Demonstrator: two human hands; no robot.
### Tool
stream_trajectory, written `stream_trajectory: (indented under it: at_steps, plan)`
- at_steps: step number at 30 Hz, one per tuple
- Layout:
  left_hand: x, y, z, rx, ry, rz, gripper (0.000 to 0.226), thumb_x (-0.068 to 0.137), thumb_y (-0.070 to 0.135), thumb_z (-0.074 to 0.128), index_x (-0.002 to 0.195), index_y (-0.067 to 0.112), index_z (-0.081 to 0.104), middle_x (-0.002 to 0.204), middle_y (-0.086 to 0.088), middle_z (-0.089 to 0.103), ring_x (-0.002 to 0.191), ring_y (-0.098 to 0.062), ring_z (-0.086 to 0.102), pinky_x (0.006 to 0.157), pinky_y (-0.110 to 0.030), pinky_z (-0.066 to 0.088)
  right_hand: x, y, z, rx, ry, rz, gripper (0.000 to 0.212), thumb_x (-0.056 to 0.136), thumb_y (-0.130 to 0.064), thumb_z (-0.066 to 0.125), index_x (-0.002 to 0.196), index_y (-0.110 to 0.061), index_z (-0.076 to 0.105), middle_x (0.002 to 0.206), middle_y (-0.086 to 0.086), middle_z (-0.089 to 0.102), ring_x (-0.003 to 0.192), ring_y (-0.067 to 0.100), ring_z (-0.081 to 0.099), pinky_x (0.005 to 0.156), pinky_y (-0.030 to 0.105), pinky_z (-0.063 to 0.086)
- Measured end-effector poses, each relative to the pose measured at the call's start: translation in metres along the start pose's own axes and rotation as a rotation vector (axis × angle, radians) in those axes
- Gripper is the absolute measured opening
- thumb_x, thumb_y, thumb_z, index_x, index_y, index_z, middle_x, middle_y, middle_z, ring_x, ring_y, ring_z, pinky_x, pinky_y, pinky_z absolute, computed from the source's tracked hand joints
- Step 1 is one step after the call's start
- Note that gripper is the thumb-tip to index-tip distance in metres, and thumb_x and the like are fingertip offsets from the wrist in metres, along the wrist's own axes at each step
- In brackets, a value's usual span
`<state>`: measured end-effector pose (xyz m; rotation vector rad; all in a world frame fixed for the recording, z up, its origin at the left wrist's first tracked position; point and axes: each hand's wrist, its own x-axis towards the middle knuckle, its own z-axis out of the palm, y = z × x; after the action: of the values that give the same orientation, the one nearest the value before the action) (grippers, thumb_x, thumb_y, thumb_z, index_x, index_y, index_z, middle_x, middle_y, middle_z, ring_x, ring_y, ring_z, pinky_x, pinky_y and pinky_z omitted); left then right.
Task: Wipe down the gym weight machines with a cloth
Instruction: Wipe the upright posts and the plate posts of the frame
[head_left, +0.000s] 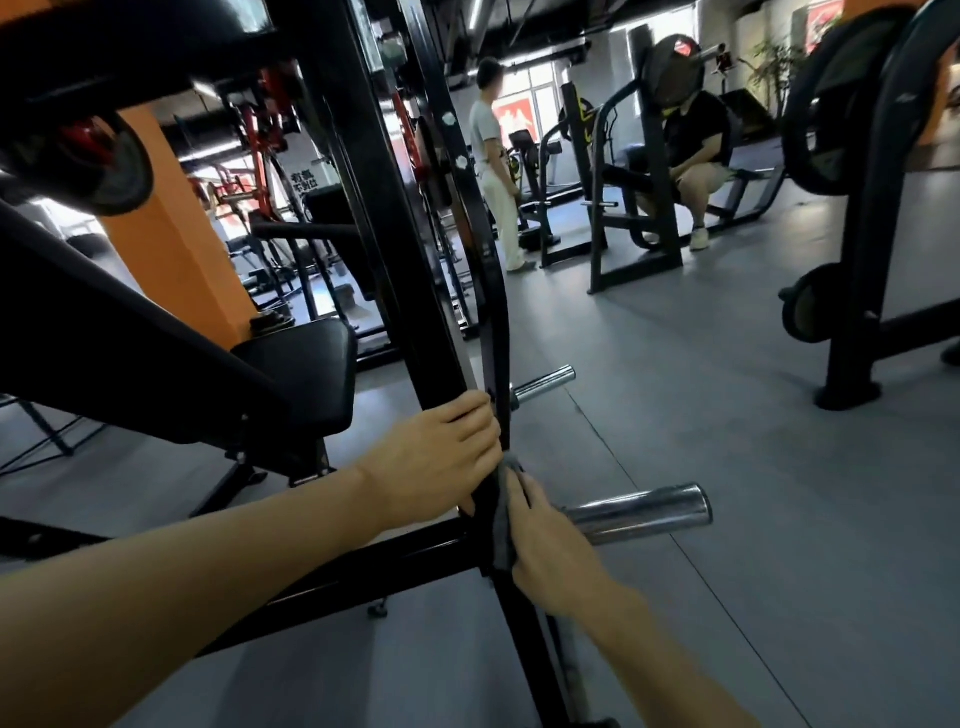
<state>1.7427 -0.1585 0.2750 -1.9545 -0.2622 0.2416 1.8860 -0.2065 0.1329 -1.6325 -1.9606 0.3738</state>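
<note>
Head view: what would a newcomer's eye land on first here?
Two bare hands meet low at centre on a black steel machine upright: the left hand grips it, the right hand presses a grey cloth against it. Beside them, a shiny chrome weight peg juts right.

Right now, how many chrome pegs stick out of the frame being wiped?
2. Near peg juts right beside the right hand pressing the cloth on the black frame. Far peg sits higher, near the left hand. Others may be hidden.
</note>
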Motion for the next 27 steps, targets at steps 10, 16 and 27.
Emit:
stream_trajectory:
  at_steps: [10, 16, 27]
  plan:
    - [0.000, -0.001, 0.002, 0.001, 0.059, -0.005, 0.043, 0.097, 0.036, 0.058, 0.120, 0.000, 0.066, 0.123, -0.020, 0.067, 0.120, -0.039, 0.059, 0.120, -0.048, 0.019, -0.002, 0.043, -0.007, -0.063, -0.030, -0.073, 0.095, 0.089, -0.014, 0.066, 0.161, -0.010, 0.005, 0.156, 0.011, 0.032, 0.139, 0.031, 0.040, 0.119, 0.039, 0.031]
    - [-0.001, -0.001, 0.005, 0.035, 0.040, -0.001, 0.060, 0.104, 0.047, 0.033, 0.121, -0.003, 0.063, 0.124, -0.022, 0.064, 0.120, -0.041, 0.058, 0.120, -0.049, 0.018, -0.002, 0.035, 0.007, -0.466, 0.034, 0.007, 0.072, 0.099, -0.026, 0.054, 0.157, -0.004, 0.019, 0.164, 0.014, 0.023, 0.155, 0.028, 0.012, 0.126, 0.044, 0.000]
    - [-0.001, 0.003, 0.006, 0.057, 0.023, 0.000, 0.059, 0.103, 0.041, 0.030, 0.123, -0.005, 0.061, 0.123, -0.025, 0.064, 0.120, -0.043, 0.057, 0.122, -0.051, 0.021, -0.022, 0.004, 0.031, -0.106, 0.345, 0.204, 0.084, 0.084, -0.009, 0.069, 0.157, -0.007, 0.027, 0.157, 0.006, 0.040, 0.151, 0.022, 0.028, 0.127, 0.039, 0.004]
